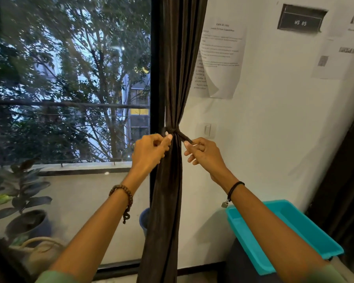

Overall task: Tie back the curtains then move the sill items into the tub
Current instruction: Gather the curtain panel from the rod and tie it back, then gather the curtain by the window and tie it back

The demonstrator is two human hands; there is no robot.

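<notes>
Curtain [178, 58] between window [70, 78] and wall [264, 139]

At the wrist of the left hand [149, 152] a bracelet of brown wooden beads [122, 194] is worn, with a knotted cord tail [126, 216] hung from it. At the wrist of the right hand [204, 154] a thin black cord band [234, 188] is worn, with a small metal charm [224, 204] attached. At the near edge pale green sleeves [55, 277] are seen

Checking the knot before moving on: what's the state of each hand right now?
Left hand: closed, pinching the tie against the dark curtain.
Right hand: closed, pinching the tie's free end.
</notes>
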